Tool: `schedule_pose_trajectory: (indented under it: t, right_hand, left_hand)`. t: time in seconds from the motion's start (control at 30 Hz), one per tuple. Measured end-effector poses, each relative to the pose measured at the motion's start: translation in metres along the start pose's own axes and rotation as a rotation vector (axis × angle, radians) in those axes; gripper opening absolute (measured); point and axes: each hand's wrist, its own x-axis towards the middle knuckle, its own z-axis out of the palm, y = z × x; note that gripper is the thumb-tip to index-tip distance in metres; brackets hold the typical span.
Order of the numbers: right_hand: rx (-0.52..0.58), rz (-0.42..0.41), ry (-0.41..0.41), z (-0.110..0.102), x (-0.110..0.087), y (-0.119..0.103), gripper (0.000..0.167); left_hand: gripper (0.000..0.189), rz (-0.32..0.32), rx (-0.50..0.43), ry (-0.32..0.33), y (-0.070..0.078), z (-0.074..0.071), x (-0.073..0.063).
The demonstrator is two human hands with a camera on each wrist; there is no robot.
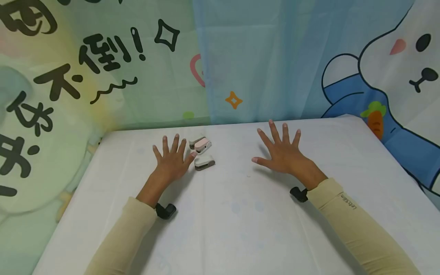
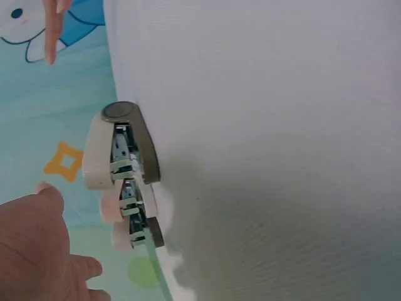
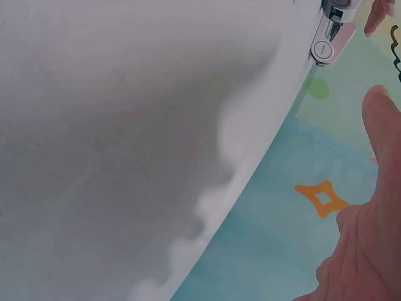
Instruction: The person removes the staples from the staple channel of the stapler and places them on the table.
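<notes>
Several small staplers sit close together near the back of the white table. The nearest is a white stapler with a grey-brown base [image 1: 204, 163]. Just behind it is a pink and white stapler [image 1: 203, 144], and a third, white and brown stapler [image 2: 122, 235] shows partly hidden beyond the pink one. My left hand [image 1: 172, 162], fingers spread, hovers left of them with its thumb tip close to the staplers and overlapping their edge in the head view. Over the table's right half, my right hand [image 1: 283, 154] also has its fingers spread and holds nothing.
The white cloth-covered table [image 1: 227, 229] ends at a printed curtain [image 1: 268, 61] hanging along the back and left. Black wrist straps [image 1: 165, 211] show below both hands. The hands cast shadows on the cloth.
</notes>
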Motion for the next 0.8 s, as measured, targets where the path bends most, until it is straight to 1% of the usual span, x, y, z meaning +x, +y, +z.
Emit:
schedule_pose_trajectory:
  t: [0.1, 0.2, 0.27, 0.33, 0.37, 0.43, 0.5, 0.6, 0.67, 0.8]
  right_hand:
    - [-0.004, -0.022, 0.014, -0.002, 0.000, 0.000, 0.096]
    - [0.014, -0.060, 0.036, -0.005, 0.000, -0.003, 0.090]
    - [0.040, -0.091, 0.044, -0.008, 0.001, -0.007, 0.083]
    - [0.061, -0.125, 0.047, -0.010, 0.003, -0.013, 0.077]
    - [0.069, -0.144, 0.046, -0.011, 0.003, -0.017, 0.074]
    - [0.083, -0.178, 0.045, -0.011, 0.005, -0.025, 0.070]
    - [0.096, -0.209, 0.050, -0.011, 0.006, -0.032, 0.066]
    - [0.129, -0.243, 0.061, -0.011, 0.007, -0.043, 0.062]
    - [0.150, -0.266, 0.066, -0.011, 0.006, -0.049, 0.059]
    - [0.183, -0.331, 0.096, -0.010, 0.006, -0.059, 0.053]
  left_hand:
    - [0.074, 0.017, -0.018, 0.036, 0.002, -0.003, -0.004]
    - [0.068, 0.066, -0.095, 0.079, 0.007, -0.005, -0.007]
    - [0.064, 0.106, -0.161, 0.067, 0.011, -0.004, -0.008]
    - [0.061, 0.141, -0.197, 0.024, 0.016, 0.000, -0.007]
    - [0.059, 0.153, -0.208, 0.002, 0.018, 0.002, -0.006]
    - [0.054, 0.154, -0.228, -0.030, 0.021, 0.007, -0.004]
    - [0.046, 0.150, -0.243, -0.025, 0.023, 0.011, -0.001]
    - [0.032, 0.148, -0.304, 0.003, 0.023, 0.016, 0.002]
    - [0.025, 0.162, -0.332, 0.015, 0.023, 0.017, 0.004]
    - [0.019, 0.191, -0.379, 0.013, 0.026, 0.018, 0.007]
